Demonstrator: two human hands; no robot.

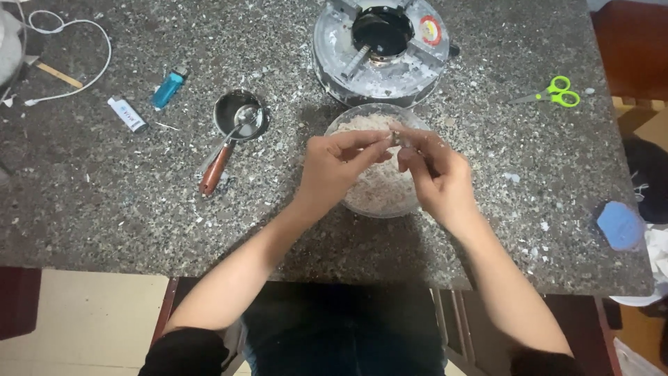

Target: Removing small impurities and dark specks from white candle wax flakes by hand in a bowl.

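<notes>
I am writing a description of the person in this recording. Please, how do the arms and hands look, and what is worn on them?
Both forearms are bare. The left hand and right hand wear no gloves; no rings, watch or bracelet can be seen. Dark, black-looking sleeves show only at the bottom edge, pushed up near the elbows.

Lighting: moderate, even, indoor; source overhead, somewhat toward the far side. Speckled stone table [104, 202] reads grey and flat, without hard glare.
Shadows: soft, short; a faint one beside the small metal pot [238, 115], a dark band under the table's near edge.
Highlights: mild shine on the pot rim and on the round metal burner [379, 49].
Sharpness: middling; slight blur on the left hand [334, 170] and right hand [435, 177]; the glass bowl [348, 122] is soft-edged.
Edges: corners darker, mildly stretched; the green scissors [557, 92] stay clear.
</notes>
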